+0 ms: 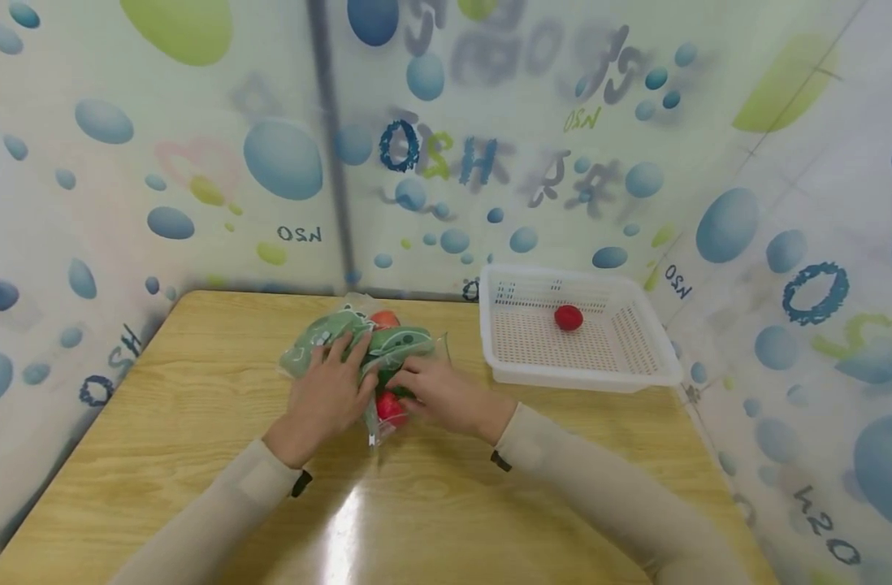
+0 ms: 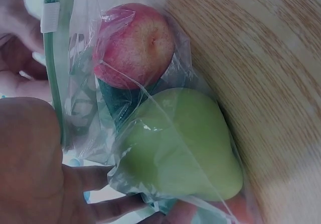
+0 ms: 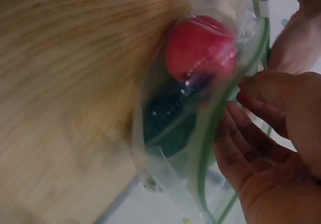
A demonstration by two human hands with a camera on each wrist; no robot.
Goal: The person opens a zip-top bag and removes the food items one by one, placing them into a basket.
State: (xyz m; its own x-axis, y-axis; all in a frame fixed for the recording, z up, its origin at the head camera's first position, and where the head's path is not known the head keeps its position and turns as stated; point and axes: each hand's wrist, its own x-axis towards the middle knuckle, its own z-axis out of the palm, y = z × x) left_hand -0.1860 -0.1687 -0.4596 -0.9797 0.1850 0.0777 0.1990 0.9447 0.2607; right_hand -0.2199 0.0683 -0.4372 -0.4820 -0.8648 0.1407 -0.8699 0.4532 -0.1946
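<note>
1. Our clear plastic bag (image 1: 322,331) of red and green produce (image 2: 180,148) lies on the yellowish wooden table (image 1: 431,512);
2. our left hand (image 1: 325,394) spreads over it; our right hand (image 1: 449,396) bends at its green seal (image 3: 203,158), pinch uncertain;
3. we're likely working that edge; next calls for steadying it.

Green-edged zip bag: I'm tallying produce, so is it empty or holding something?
Not empty: in the left wrist view, the zip bag shows a red apple and a pale-green fruit through clear plastic.
</note>
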